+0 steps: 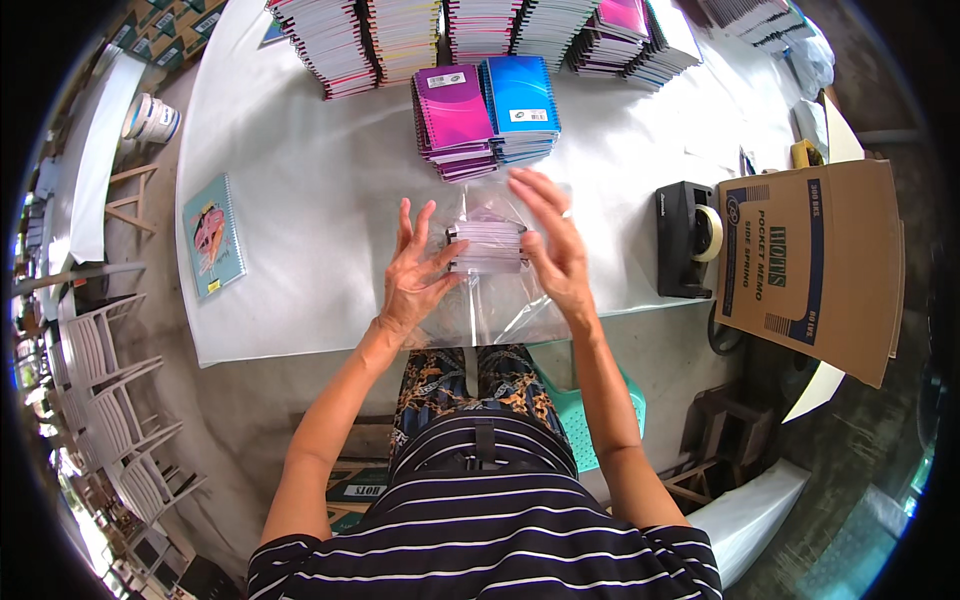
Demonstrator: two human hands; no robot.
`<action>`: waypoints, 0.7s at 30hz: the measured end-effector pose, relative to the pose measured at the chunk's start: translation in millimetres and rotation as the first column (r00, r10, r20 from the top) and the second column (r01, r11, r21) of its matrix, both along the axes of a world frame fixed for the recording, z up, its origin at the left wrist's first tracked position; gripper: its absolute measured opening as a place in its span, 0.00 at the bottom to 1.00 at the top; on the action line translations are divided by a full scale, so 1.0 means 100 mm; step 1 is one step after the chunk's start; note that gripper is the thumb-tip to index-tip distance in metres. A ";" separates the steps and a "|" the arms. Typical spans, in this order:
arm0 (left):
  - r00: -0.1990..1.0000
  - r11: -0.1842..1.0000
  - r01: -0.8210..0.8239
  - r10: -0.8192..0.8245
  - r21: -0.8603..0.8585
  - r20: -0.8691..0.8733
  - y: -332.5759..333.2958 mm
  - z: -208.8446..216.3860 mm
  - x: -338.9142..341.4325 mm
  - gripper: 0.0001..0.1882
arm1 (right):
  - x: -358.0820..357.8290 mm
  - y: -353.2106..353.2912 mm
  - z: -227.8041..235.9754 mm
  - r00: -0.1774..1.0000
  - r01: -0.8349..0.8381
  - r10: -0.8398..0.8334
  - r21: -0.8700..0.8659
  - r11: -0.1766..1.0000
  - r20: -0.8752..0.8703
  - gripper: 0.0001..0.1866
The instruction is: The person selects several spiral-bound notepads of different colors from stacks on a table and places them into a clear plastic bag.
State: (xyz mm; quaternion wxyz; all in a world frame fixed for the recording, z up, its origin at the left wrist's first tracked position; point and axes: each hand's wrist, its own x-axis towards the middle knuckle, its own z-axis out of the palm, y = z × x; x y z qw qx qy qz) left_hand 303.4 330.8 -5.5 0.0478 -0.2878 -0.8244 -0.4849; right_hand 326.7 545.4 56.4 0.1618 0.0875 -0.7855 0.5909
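A small stack of notebooks lies on clear plastic film at the table's near edge, its white page edges toward me. My left hand is at the stack's left side, fingers spread, with the thumb and a finger touching it. On the other side, my right hand has its fingers stretched out and slightly blurred, its thumb by the stack's right end. Just beyond stand two piles of spiral notebooks, one magenta and one blue.
Tall notebook stacks line the table's far side. A black tape dispenser and a cardboard box are at the right. A teal spiral notebook lies at the left. A green stool stands below the table edge.
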 end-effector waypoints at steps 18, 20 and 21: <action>0.977 0.938 0.117 -0.167 -0.326 -0.131 -0.05 0.33 -0.24 0.19 | 0.31 -0.14 -0.42 0.981 0.142 -0.147 0.041 0.989 0.130 0.12; 0.971 0.921 0.157 -0.210 -0.357 -0.115 -0.04 0.41 -0.30 0.17 | 0.28 -0.10 -0.36 0.975 0.132 -0.142 0.067 0.989 0.172 0.09; 0.967 0.916 0.179 -0.231 -0.358 -0.105 -0.02 0.46 -0.34 0.17 | 0.26 -0.08 -0.37 0.979 0.145 -0.162 0.128 0.981 0.127 0.10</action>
